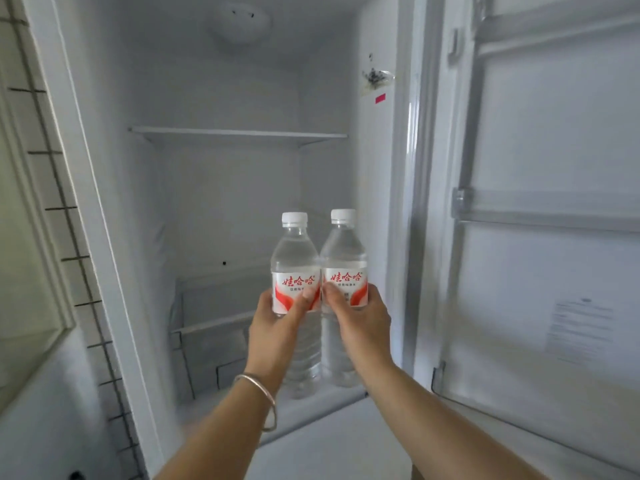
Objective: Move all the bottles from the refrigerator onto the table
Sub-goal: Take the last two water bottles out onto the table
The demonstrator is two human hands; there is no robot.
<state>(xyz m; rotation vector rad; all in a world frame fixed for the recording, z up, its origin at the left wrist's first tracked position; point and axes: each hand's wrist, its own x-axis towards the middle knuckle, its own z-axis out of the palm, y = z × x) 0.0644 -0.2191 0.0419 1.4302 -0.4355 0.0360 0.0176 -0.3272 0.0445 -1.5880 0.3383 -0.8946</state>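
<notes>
Both hands are up in front of the open fridge [221, 202], each one wrapped round a bottle. The left hand [277, 327] grips the left bottle [294, 268] at the label, thumb curled across the front. The right hand [363, 323] grips the right bottle [344, 258] the same way, thumb over the label's lower edge. A thin metal bangle [259, 393] hangs loose on the left wrist.

The two bottles stand upright, side by side and touching, held in the air before the lower part of the fridge compartment. They match: clear ribbed plastic, filled with clear water almost to the neck, white screw caps, white wrap labels with red lettering and a red swoosh.

Inside the fridge, smooth white walls and a single flat shelf [239, 135] high up with nothing showing on it. A round white fitting [239, 22] sits on the ceiling. Lower down behind the bottles, a clear drawer-like bin [214, 306]; what it holds, I cannot tell.

On the right inner wall there is a dark smudged sticker [375, 77] with a small red tag [380, 98] under it. The door [554, 168] swings open to the right, with grey rails across it and a faded paper label [581, 327] low down. White tiles [52, 168] with dark grout run down the left edge.
</notes>
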